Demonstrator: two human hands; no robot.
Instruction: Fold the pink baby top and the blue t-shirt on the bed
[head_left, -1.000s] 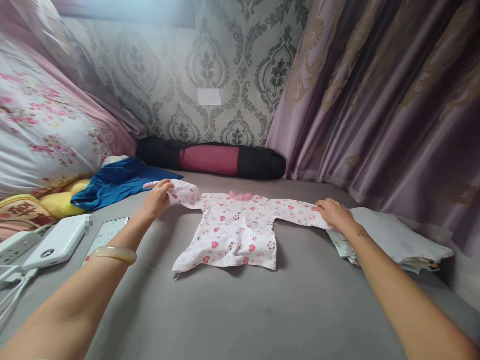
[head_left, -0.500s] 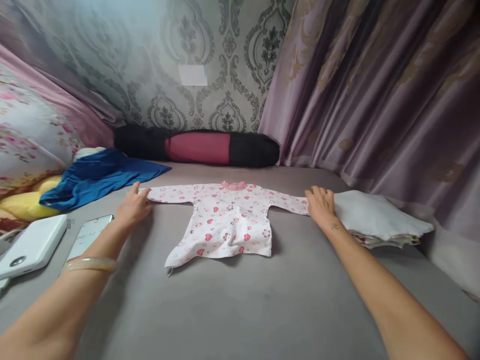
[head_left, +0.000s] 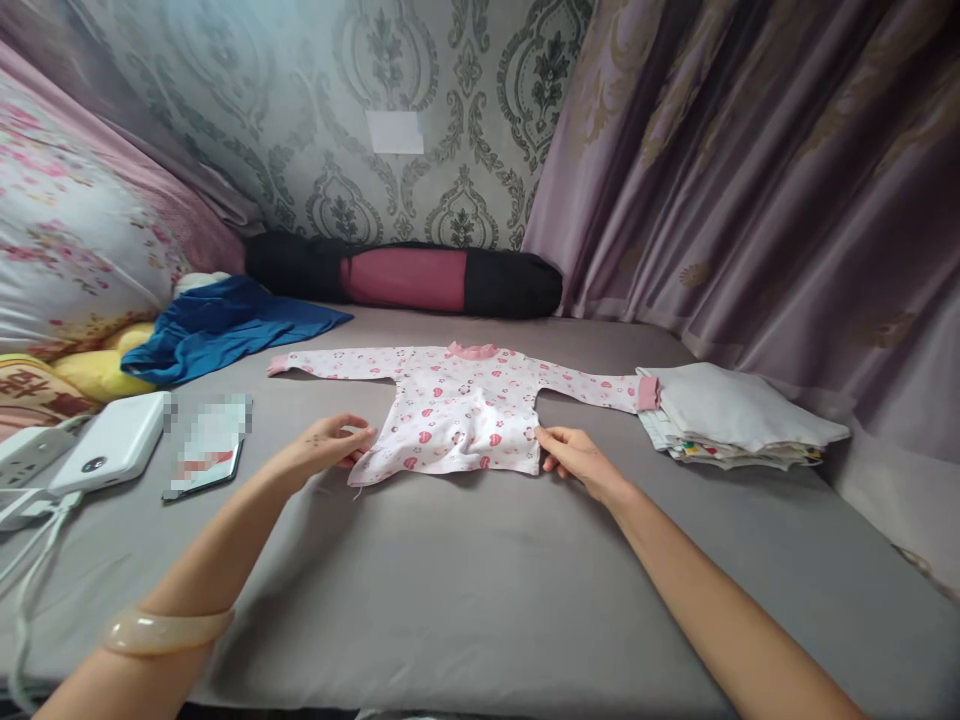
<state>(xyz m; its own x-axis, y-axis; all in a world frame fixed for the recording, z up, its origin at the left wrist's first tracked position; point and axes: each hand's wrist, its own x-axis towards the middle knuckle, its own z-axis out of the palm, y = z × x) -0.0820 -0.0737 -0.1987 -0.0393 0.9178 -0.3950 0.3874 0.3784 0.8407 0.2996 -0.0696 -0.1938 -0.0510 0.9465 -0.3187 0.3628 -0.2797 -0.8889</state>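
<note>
Half a second ago both hands were out at the sleeve ends; now they have come in and down to the lower body of the small printed shirt [head_left: 439, 425], which lies spread at the middle of the grey bed [head_left: 465, 600], its pink collar [head_left: 474, 351] at twelve o'clock. The left hand [head_left: 330, 448] is at eight o'clock, beside the flared corner of the hem [head_left: 442, 471]; its fingers are curled with a gap behind the thumb, and whether they have cloth between them cannot be told. The right hand [head_left: 581, 455] is at four o'clock, its fingers seemingly pinching the side edge just above the other hem corner. Both sleeves lie unheld: one [head_left: 341, 364] runs out toward ten o'clock, its pink cuff [head_left: 278, 366] uncovered, and the other [head_left: 589, 386] toward three, its cuff [head_left: 649, 391] against the near edge of a stack of white cloths [head_left: 750, 400]. The change suggests that the arms of the garment need no more handling for the moment and that attention has passed to the lower edge, where ripples show between the hands and the eight-o'clock corner juts outward. A blue cloth [head_left: 225, 330] at ten o'clock lies clear of the shirt.
</note>
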